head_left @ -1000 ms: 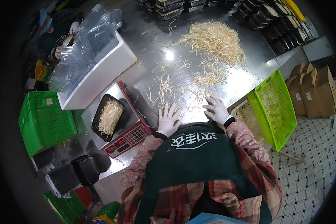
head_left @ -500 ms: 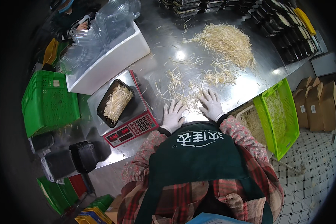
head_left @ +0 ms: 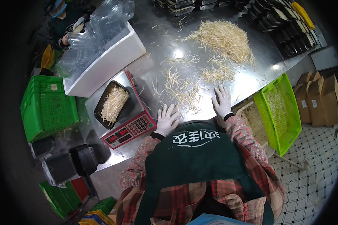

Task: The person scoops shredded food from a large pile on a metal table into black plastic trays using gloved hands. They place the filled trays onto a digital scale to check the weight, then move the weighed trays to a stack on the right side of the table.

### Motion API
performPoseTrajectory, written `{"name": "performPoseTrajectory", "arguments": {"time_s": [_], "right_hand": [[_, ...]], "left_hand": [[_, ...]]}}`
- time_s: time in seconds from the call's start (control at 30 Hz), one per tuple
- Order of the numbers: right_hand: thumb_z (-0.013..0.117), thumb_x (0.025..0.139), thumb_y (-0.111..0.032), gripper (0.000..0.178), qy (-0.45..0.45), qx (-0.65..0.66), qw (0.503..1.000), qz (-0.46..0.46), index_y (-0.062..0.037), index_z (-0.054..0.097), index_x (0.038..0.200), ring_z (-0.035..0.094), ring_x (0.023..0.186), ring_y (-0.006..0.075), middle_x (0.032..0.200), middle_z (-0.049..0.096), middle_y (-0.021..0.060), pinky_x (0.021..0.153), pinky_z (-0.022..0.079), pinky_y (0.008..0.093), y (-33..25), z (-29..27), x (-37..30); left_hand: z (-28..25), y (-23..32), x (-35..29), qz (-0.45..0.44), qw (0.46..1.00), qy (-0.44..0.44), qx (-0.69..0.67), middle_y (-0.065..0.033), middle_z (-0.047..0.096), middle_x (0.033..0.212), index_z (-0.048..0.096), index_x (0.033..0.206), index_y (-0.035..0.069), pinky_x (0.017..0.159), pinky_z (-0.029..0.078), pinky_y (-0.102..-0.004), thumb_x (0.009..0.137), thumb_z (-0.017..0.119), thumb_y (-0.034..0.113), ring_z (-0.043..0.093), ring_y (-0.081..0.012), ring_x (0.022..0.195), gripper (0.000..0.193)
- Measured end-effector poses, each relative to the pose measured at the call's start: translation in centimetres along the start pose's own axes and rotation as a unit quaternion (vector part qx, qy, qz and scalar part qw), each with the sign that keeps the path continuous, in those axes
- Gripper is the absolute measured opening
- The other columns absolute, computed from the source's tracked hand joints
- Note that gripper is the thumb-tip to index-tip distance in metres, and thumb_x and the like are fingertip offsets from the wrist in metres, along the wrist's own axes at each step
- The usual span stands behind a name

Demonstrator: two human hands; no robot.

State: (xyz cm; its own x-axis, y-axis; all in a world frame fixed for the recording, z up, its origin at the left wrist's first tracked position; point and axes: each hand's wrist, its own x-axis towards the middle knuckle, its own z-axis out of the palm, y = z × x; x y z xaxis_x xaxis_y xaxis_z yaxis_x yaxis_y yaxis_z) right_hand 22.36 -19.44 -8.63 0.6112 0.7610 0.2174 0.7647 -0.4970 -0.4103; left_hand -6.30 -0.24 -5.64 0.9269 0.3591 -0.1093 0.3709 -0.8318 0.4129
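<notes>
My left hand [head_left: 167, 120], in a white glove, rests with fingers spread on the metal table, just right of the scale [head_left: 128, 131]. My right hand [head_left: 222, 100], gloved too, lies flat near the table's front edge. Neither holds anything. Loose bean sprouts [head_left: 183, 92] are scattered on the metal just beyond and between the hands. Farther off is a large heap of bean sprouts [head_left: 225, 42]. On the red-edged scale sits a black tray [head_left: 99, 110] holding a portion of sprouts [head_left: 115, 104].
A white foam box [head_left: 109, 62] with clear plastic lids [head_left: 97, 33] stands back left, a co-worker behind it. Green crates [head_left: 49, 107] and stacked black trays [head_left: 82, 157] are at left. Filled trays [head_left: 285, 30] line the far right; a lime crate [head_left: 293, 123] stands right.
My hands have moved apart, the left one toward the scale and the right one to the right. Sprouts that lay by my fingers now sit clear of them. The co-worker shows more.
</notes>
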Motion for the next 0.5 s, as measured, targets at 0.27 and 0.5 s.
{"name": "performPoseTrajectory", "arguments": {"time_s": [0.27,0.5], "right_hand": [[0.060,0.091,-0.034,0.053,0.020,-0.018,1.000,-0.009,-0.0140,0.050,0.139,0.032,0.141,0.0352,0.150,0.040,0.0151,0.116,0.021,0.0505,-0.3,0.2,0.0],[0.068,0.083,-0.024,0.039,0.075,0.047,0.995,-0.037,-0.0162,0.063,0.121,0.036,0.136,0.0345,0.142,0.048,0.0123,0.113,0.020,0.0516,-3.9,-0.5,2.2]], "left_hand": [[0.0,0.0,-0.1,0.008,1.000,0.023,0.004,-0.0145,0.032,0.155,0.055,0.136,0.028,0.112,0.019,-0.0659,0.086,0.065,0.033,0.025,-0.0458,0.142,0.051],[0.6,0.2,-0.2,0.000,0.999,0.046,0.006,-0.0149,0.034,0.154,0.058,0.132,0.027,0.110,0.020,-0.0673,0.085,0.065,0.033,0.027,-0.0456,0.141,0.048]]}}
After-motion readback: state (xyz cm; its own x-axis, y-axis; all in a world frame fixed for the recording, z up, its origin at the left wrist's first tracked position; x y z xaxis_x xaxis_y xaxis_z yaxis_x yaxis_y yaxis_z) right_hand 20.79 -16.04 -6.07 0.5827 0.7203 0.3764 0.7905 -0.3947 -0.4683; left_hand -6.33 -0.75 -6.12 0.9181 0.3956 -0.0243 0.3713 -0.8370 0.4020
